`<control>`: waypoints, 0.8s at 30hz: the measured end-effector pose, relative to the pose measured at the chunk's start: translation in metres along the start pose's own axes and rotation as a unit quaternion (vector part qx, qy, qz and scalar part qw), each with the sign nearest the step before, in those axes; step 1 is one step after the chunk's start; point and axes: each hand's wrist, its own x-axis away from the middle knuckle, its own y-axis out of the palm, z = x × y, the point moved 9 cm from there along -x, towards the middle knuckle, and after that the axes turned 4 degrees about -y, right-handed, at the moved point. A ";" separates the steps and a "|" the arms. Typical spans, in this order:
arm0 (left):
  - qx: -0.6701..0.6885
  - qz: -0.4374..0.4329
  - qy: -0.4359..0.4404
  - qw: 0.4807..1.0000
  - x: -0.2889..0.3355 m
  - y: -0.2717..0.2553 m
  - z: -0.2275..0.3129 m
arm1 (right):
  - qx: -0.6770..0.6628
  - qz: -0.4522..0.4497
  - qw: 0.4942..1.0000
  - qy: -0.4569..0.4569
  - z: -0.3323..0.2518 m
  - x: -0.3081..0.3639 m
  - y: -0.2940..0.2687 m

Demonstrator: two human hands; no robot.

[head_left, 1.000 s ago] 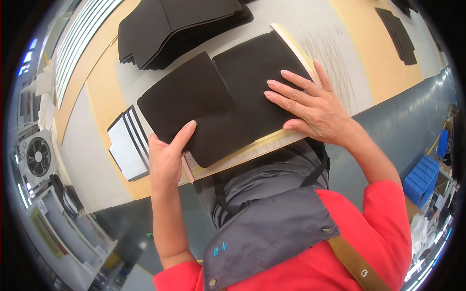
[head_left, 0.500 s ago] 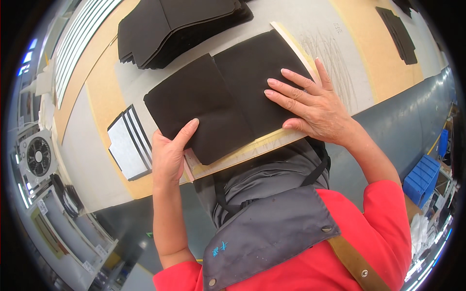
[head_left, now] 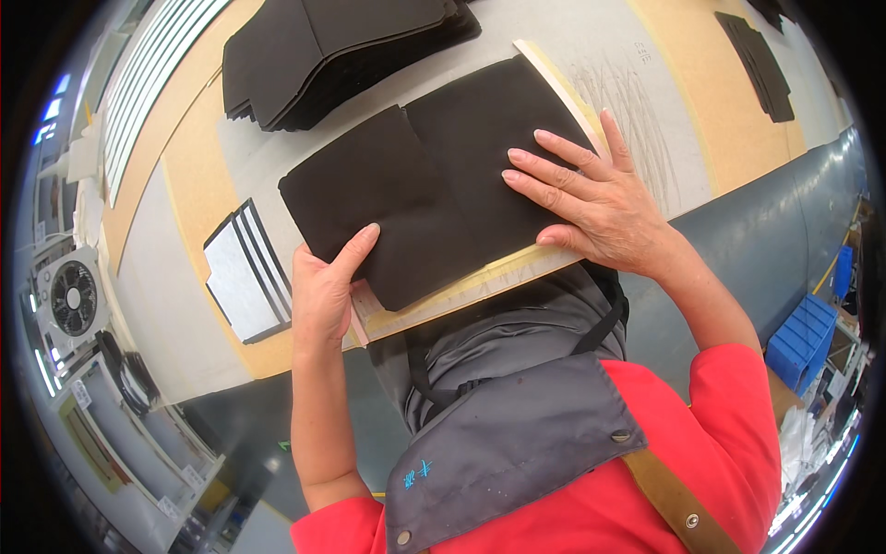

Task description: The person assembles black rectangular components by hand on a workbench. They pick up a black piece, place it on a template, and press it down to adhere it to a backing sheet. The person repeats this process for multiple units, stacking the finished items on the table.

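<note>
A black sheet (head_left: 369,189) with a notch and a crease line across its middle lies before me on a pale board (head_left: 517,268) with raised edge strips. My left hand (head_left: 325,286) grips the sheet's left edge, thumb on top and the other fingers hidden beneath. Flat on the right half of the sheet rests my right hand (head_left: 595,198), its fingers spread and the thumb near the front edge. Left of my left hand lie several overlapping white pieces with dark borders (head_left: 247,277).
A thick stack of black sheets (head_left: 341,55) stands on the table behind the board. Further right lies a small pile of black pieces (head_left: 755,69). On the left are white strips (head_left: 157,83) and a fan (head_left: 76,295); a blue crate (head_left: 801,342) is at the right.
My left hand and the sheet's left end have shifted slightly to the right. The right hand stays in place.
</note>
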 end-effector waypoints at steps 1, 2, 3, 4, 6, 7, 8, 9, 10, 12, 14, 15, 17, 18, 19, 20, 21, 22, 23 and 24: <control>0.000 -0.001 0.001 1.000 0.000 0.000 0.000 | -0.001 0.001 1.000 0.000 0.000 0.000 0.000; 0.001 -0.002 0.003 1.000 0.000 0.001 0.001 | -0.002 0.002 1.000 -0.001 0.000 0.000 0.000; 0.001 -0.003 0.004 1.000 0.000 0.001 0.001 | -0.005 0.001 1.000 -0.002 0.000 0.000 0.000; -0.004 0.000 -0.004 1.000 0.000 0.001 0.000 | -0.008 0.001 1.000 -0.002 0.000 0.000 -0.001; -0.017 0.007 -0.016 1.000 0.000 0.001 0.001 | -0.011 0.004 1.000 -0.004 0.000 0.000 -0.002; -0.014 0.005 -0.013 1.000 -0.001 0.001 0.001 | -0.012 0.006 1.000 -0.004 0.000 0.000 -0.002; -0.012 0.003 -0.011 1.000 -0.002 0.000 0.000 | -0.014 0.007 1.000 -0.005 0.000 0.000 -0.002; -0.009 0.001 -0.008 1.000 -0.002 0.000 -0.001 | -0.015 0.009 1.000 -0.004 0.000 0.000 -0.002; -0.010 0.003 -0.010 1.000 -0.002 -0.001 0.000 | -0.016 0.010 1.000 -0.004 0.000 0.000 -0.002; -0.011 0.005 -0.015 1.000 -0.003 -0.001 -0.001 | -0.016 0.010 1.000 -0.003 0.000 0.000 -0.002; -0.012 0.004 -0.019 1.000 -0.003 -0.001 -0.001 | -0.015 0.010 1.000 -0.002 0.000 0.000 -0.002; -0.013 0.004 -0.021 1.000 -0.004 0.000 -0.001 | -0.014 0.010 1.000 -0.001 0.000 0.000 -0.002; -0.013 0.002 -0.024 1.000 -0.004 0.001 0.000 | -0.013 0.011 1.000 -0.002 0.000 -0.001 -0.003; -0.012 0.001 -0.026 1.000 -0.004 0.001 0.001 | -0.013 0.010 1.000 -0.002 0.000 -0.001 -0.003; -0.013 0.001 -0.027 1.000 -0.004 0.001 0.001 | -0.012 0.010 1.000 -0.002 0.000 -0.001 -0.003; -0.014 0.002 -0.028 0.999 -0.005 0.001 0.001 | -0.012 0.010 1.000 -0.002 0.000 0.000 -0.003; -0.016 0.002 -0.029 0.999 -0.005 0.001 0.001 | -0.011 0.010 1.000 -0.002 0.000 -0.001 -0.003; -0.019 0.005 -0.033 0.999 -0.006 0.000 0.001 | -0.010 0.010 1.000 -0.002 0.000 -0.001 -0.004; -0.022 0.008 -0.037 0.999 -0.006 0.000 0.001 | -0.010 0.010 1.000 -0.003 -0.001 -0.001 -0.004; -0.026 0.011 -0.041 0.999 -0.006 -0.001 0.000 | -0.011 0.010 1.000 -0.003 0.000 -0.001 -0.003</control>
